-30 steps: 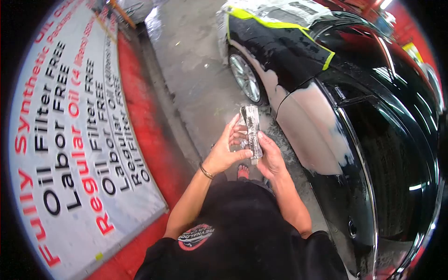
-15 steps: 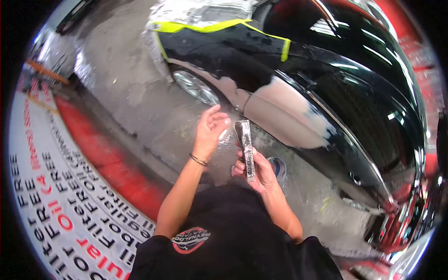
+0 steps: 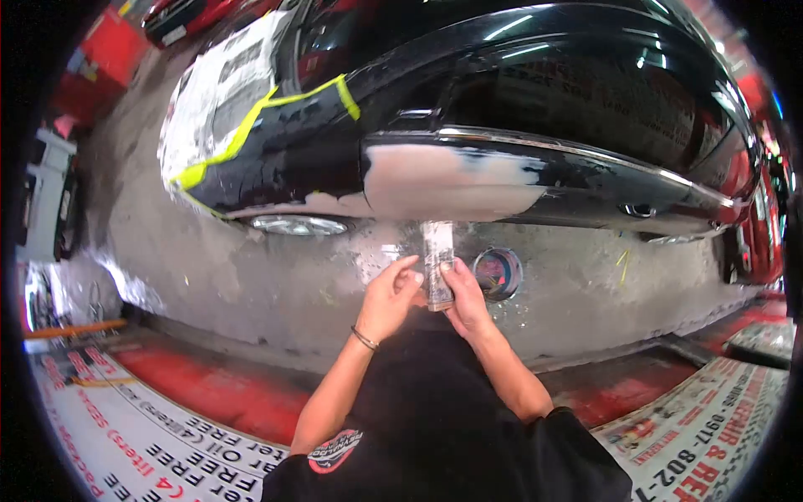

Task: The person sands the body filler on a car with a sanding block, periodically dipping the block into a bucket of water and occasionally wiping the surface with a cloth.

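Observation:
My right hand [image 3: 468,297] grips a narrow, speckled sanding block [image 3: 438,263], its thumb on the face and its long side pointing toward the car. My left hand [image 3: 391,299] is just left of the block, fingers curled and partly apart, with nothing visible in it. Beyond the block stands a black car [image 3: 585,100]. Its side carries a large dull beige patch [image 3: 452,182], above the block's far end.
A round bucket [image 3: 498,274] stands on the wet concrete floor [image 3: 251,284], right of my right hand. White masking with yellow tape [image 3: 242,134] covers the car's front. Printed banners [image 3: 159,427] lie behind me, and a red car [image 3: 757,234] is at the right.
My view has turned, so the car now lies across the upper frame. The block has turned its broad face up, and my left hand has come closer to it.

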The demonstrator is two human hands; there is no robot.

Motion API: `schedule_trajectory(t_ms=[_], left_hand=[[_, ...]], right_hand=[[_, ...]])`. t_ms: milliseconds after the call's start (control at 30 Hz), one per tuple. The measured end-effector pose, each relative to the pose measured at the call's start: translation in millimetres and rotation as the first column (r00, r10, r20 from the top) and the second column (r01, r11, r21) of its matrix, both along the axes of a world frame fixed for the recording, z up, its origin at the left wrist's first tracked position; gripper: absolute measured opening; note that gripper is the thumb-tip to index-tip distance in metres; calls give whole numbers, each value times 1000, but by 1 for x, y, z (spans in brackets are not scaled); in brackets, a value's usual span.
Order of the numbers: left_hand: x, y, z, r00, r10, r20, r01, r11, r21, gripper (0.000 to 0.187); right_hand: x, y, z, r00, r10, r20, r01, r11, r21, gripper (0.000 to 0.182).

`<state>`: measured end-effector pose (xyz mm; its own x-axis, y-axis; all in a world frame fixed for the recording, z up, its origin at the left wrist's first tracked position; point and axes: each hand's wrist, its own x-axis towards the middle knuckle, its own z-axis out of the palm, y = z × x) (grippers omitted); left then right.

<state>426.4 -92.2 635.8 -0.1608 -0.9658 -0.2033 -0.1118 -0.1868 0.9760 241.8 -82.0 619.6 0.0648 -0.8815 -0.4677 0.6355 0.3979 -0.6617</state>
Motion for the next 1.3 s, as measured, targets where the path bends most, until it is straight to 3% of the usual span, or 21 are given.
schedule_trajectory(t_ms=[33, 133, 167, 200, 267, 333, 400, 433, 467, 600, 667, 733, 767, 800, 833, 933, 967, 1067, 1100, 1200, 1300], left_hand=[[-2, -2, 1, 999, 22, -36, -20, 999, 41, 39], [-6, -24, 11, 999, 36, -27, -32, 989, 145, 35], [-7, -27, 3, 998, 43, -45, -36, 986, 163, 32], [-12, -32, 0, 997, 45, -65, -33, 984, 175, 28], [-23, -42, 6, 1000, -7, 6, 6, 996, 88, 19], [-26, -57, -6, 985, -137, 107, 134, 990, 33, 19], [-49, -70, -1, 966, -223, 132, 229, 973, -31, 19], [-45, -84, -23, 926, -318, 202, 334, 941, -51, 20], [-58, -92, -23, 912, -386, 135, 395, 918, -40, 20], [-99, -108, -31, 800, -600, -2, 600, 800, 15, 33], [-110, -118, -55, 712, -685, 150, 699, 713, -61, 39], [-116, -124, -51, 588, -771, 245, 808, 574, -133, 38], [-116, -126, -47, 518, -823, 232, 853, 518, -65, 36], [-115, -124, -46, 517, -851, 92, 855, 508, -105, 34], [-110, -128, -36, 438, -892, 108, 899, 433, -72, 35], [-74, -140, -23, 281, -959, 17, 960, 281, -17, 38], [-62, -145, -21, 245, -969, -39, 969, 246, -8, 40], [-24, -168, -3, 87, -990, -107, 994, 79, 71, 44], [-13, -173, -19, 59, -989, -134, 998, 55, 34, 46], [11, -182, -21, -45, -994, 100, 997, -50, -51, 51], [23, -172, 9, -136, -815, 564, 957, -255, -138, 45]], right_hand=[[-2, -6, -5, 995, 52, -87, -57, 997, -57, 28], [-5, -18, -17, 915, 119, -385, -191, 969, -155, 35], [-5, -19, -31, 913, 121, -388, -214, 955, -205, 44], [-5, -19, -26, 773, 72, -630, -284, 928, -242, 46], [-10, -18, -9, 841, 85, -535, -210, 962, -176, 50], [-23, -18, -16, 666, -17, -746, -216, 953, -214, 57], [-50, -17, -19, 605, -1, -796, -293, 930, -223, 61], [-57, -12, -26, 553, -52, -832, -232, 949, -214, 64], [-61, -9, -33, 500, -90, -861, -178, 963, -204, 66], [-67, 8, -32, 493, -304, -815, 181, 952, -246, 75], [-60, 22, 1, 511, -323, -796, 311, 934, -179, 74], [-46, 29, -8, 508, -286, -812, 365, 926, -98, 76], [-34, 32, -5, 544, -293, -786, 422, 906, -46, 76], [-20, 33, -3, 579, -302, -757, 472, 882, 10, 75], [-2, 32, -6, 436, -335, -835, 513, 855, -76, 70], [57, 31, 12, 475, -490, -731, 633, 767, -103, 63], [78, 26, 0, 352, -506, -788, 658, 732, -176, 56], [143, 7, -10, 475, -749, -461, 833, 552, -38, 49], [165, -1, -11, 376, -847, -376, 885, 448, -124, 42], [211, -14, -45, 226, -965, -134, 972, 232, -32, 35], [239, 0, -40, 163, -987, -6, 978, 161, 135, 38]])
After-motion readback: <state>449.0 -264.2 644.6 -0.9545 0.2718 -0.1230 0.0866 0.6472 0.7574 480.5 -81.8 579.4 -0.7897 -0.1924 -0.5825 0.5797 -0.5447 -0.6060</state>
